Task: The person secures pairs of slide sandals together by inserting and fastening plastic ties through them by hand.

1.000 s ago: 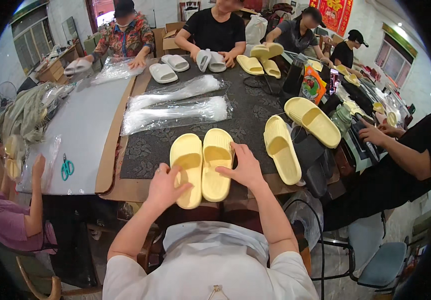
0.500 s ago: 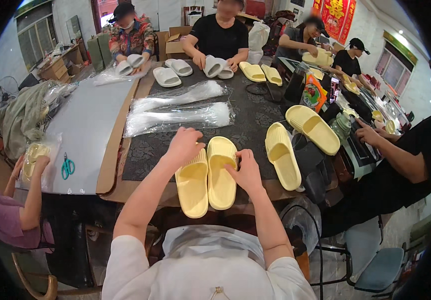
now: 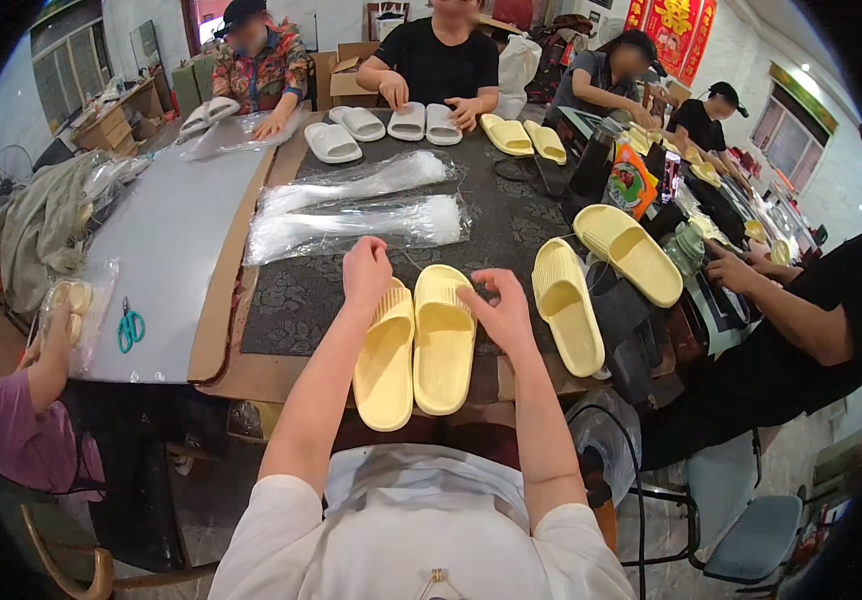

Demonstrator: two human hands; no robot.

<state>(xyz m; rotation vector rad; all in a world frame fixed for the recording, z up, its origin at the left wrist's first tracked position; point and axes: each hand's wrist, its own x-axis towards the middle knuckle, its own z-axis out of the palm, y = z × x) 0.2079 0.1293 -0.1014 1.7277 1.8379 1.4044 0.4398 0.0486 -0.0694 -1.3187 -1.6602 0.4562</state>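
Observation:
Two pale yellow slippers stand side by side at the table's near edge, toes pointing away from me: a left slipper (image 3: 383, 375) and a right slipper (image 3: 444, 365). My left hand (image 3: 366, 272) is at the left slipper's toe, its fingers curled together. A thin strand (image 3: 408, 260) runs from near these fingertips toward the right slipper's toe. Beside the right slipper is my right hand (image 3: 501, 310), fingers apart, thumb at the edge of the ribbed strap. Beyond my hands lie two clear-wrapped bundles of white strands (image 3: 371, 225).
Another yellow slipper pair (image 3: 569, 315) lies to my right. Teal scissors (image 3: 130, 328) rest on the grey tabletop (image 3: 176, 250) at left. Across the table a person in black handles light grey slippers (image 3: 407, 122). Other people sit along both sides.
My left hand has drawn in and its fingers have curled. My right hand has shifted slightly outward, fingers lifted. Across the table, the grey slippers now stand flat on the mat.

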